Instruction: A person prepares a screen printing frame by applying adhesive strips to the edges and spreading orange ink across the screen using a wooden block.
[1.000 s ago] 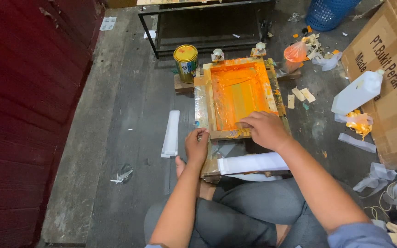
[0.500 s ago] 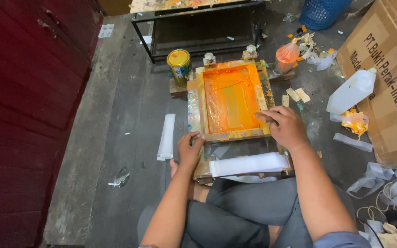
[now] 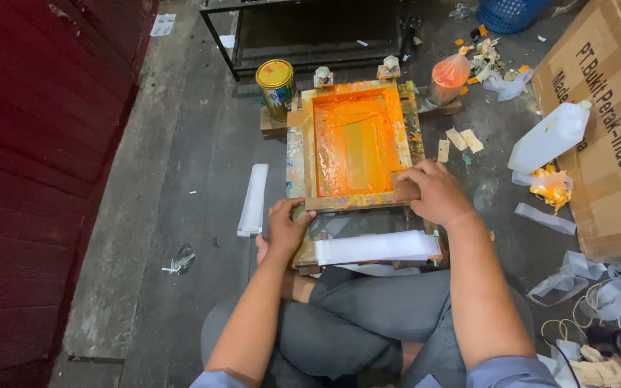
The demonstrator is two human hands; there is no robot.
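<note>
Printing step underway — right hand [image 3: 436, 192] is gripping the squeegee block [image 3: 405, 190] on the orange-inked screen frame [image 3: 353, 140], left hand [image 3: 285, 228] is pressing, fingers curled, on the frame's near corner — next stroke needs steady pressure.

My right hand [image 3: 436, 192] hides the near right corner of the orange screen frame [image 3: 357, 144]. The blue basket [image 3: 512, 11] is cut by the top edge.

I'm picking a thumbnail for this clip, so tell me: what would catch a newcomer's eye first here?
The wooden screen frame flooded with bright orange ink, lying on the grey floor in front of the seated person. The right hand grips a wooden block at its near right corner, while the left hand rests at its near left corner. Beyond it stand a yellow-lidded tin at the far left and an orange-filled plastic bag at the far right.
</note>
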